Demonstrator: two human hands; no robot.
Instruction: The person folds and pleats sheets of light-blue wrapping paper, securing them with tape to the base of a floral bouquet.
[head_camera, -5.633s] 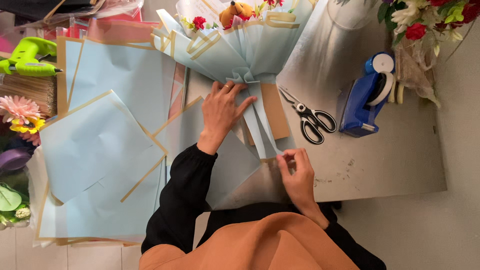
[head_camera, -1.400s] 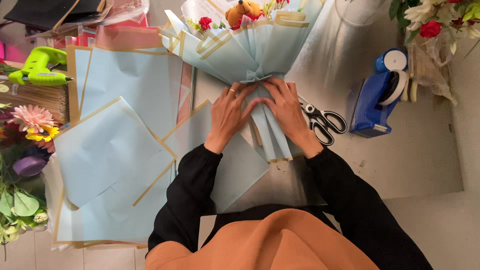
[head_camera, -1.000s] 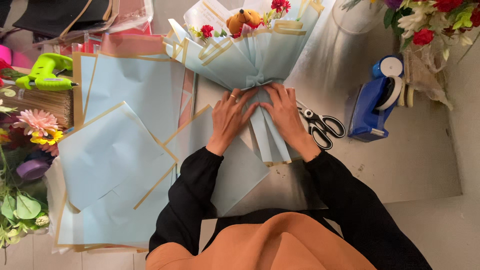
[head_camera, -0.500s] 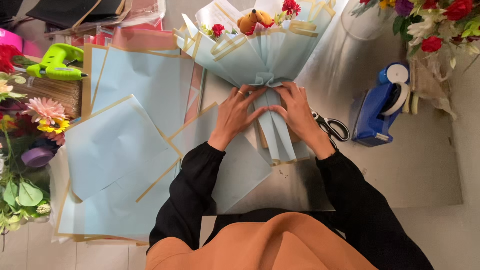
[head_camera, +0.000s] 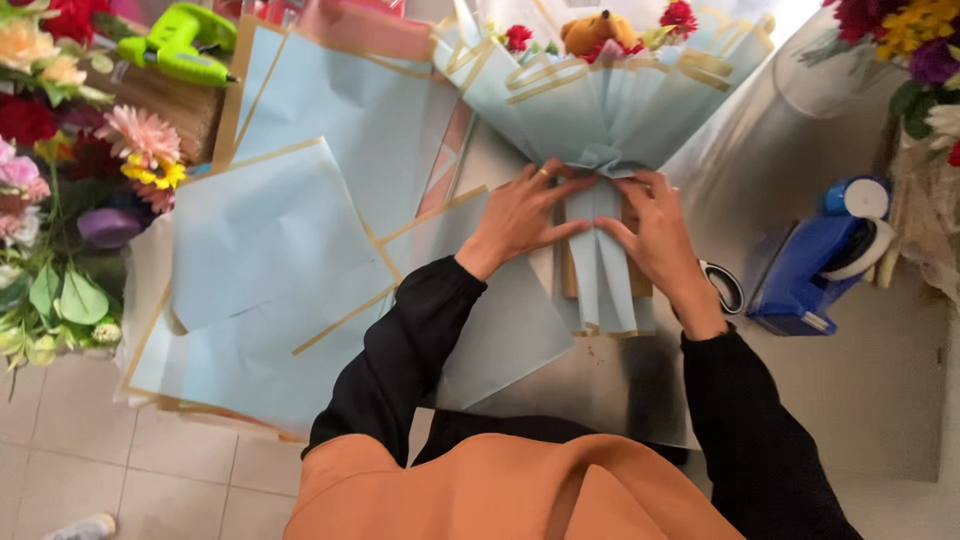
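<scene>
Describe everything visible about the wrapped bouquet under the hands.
The bouquet lies flat on the grey table, its top pointing away from the person. Pale blue, gold-edged paper fans out wide, then gathers at a narrow waist into a pleated handle. Red flowers and an orange plush toy peek out at the top. The left hand and right hand press the waist from both sides.

We press our left hand (head_camera: 520, 215) and right hand (head_camera: 655, 235) around the pinched neck of a pale blue paper bouquet (head_camera: 600, 105) lying on the table (head_camera: 860, 390). Loose blue sheets (head_camera: 270, 240) lie left; a blue tape dispenser (head_camera: 820, 260) sits right.
</scene>
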